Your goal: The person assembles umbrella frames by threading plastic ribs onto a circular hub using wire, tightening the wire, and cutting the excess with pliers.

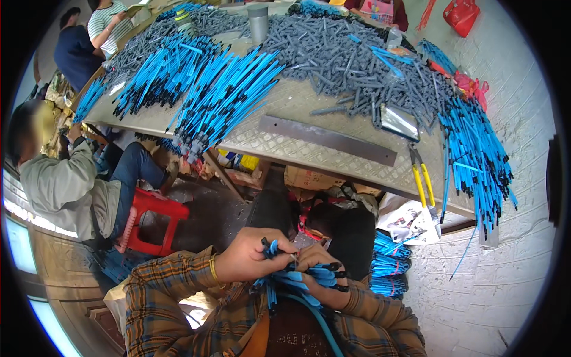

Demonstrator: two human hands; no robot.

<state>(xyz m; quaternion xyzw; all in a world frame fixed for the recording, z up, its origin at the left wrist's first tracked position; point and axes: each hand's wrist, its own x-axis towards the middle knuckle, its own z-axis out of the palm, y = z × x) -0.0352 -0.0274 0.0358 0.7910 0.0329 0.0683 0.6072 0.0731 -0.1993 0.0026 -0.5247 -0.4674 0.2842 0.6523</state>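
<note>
Both hands are close together in front of my body, at a bundle of thin blue tubes with black ends (327, 273). My left hand (253, 253) is closed, and short black-tipped blue tube ends (272, 247) stick out between its fingers. Against it, my right hand (326, 291) is wrapped around the bundle, whose black ends fan out past the fingers. A few tubes hang below the hands, and one longer blue tube (321, 327) curves down over my lap. The fingertips meet, and what is pinched between them is too small to tell.
Ahead stands a table (291, 101) with blue tube bundles (226, 95), a heap of grey plastic pieces (339, 53), a flat metal bar (327, 140) and yellow-handled pliers (423, 178) at its edge. A person (65, 178) sits left near a red stool (154, 220). Tied bundles (389, 268) lie right.
</note>
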